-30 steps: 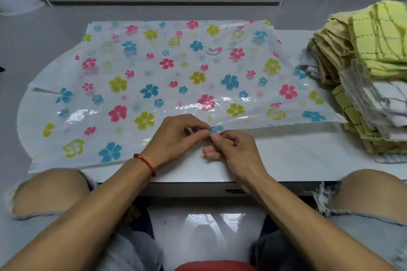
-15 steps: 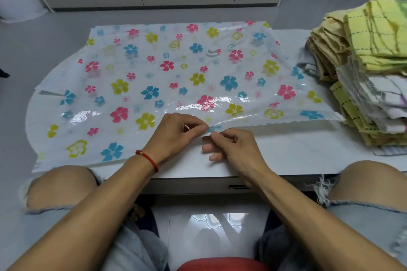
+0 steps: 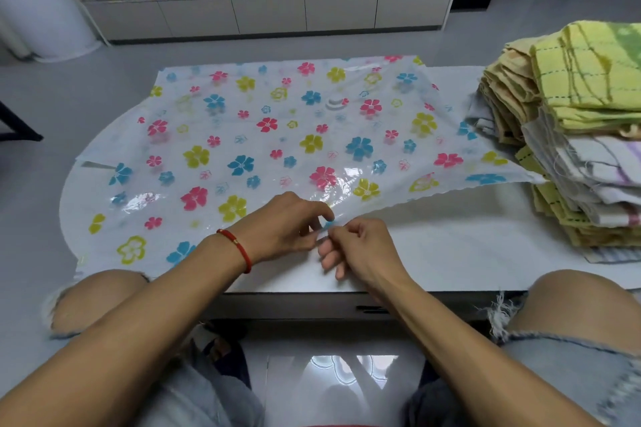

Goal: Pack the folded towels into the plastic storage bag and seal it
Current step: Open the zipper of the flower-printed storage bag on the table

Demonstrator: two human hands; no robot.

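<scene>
A clear plastic storage bag [image 3: 277,135] printed with pink, blue and yellow flowers lies flat across a white table [image 3: 451,246], its round white valve [image 3: 334,102] near the middle. My left hand [image 3: 281,229] and my right hand [image 3: 357,246] meet at the bag's near edge, fingertips pinching the plastic there. To the right of that pinch the near edge is lifted a little off the table. A tall stack of folded towels [image 3: 582,135], yellow, beige and white, stands on the table's right side, touching the bag's right corner.
My bare knees [image 3: 97,302] press against the table's front edge on both sides. A long low grey cabinet [image 3: 270,14] with plants and ornaments runs along the far wall. Grey floor lies between it and the table.
Both hands have stayed at the bag's near edge, fingers shifting slightly. The edge to the right of them has risen a little. The view has tilted up, showing more of the cabinet.
</scene>
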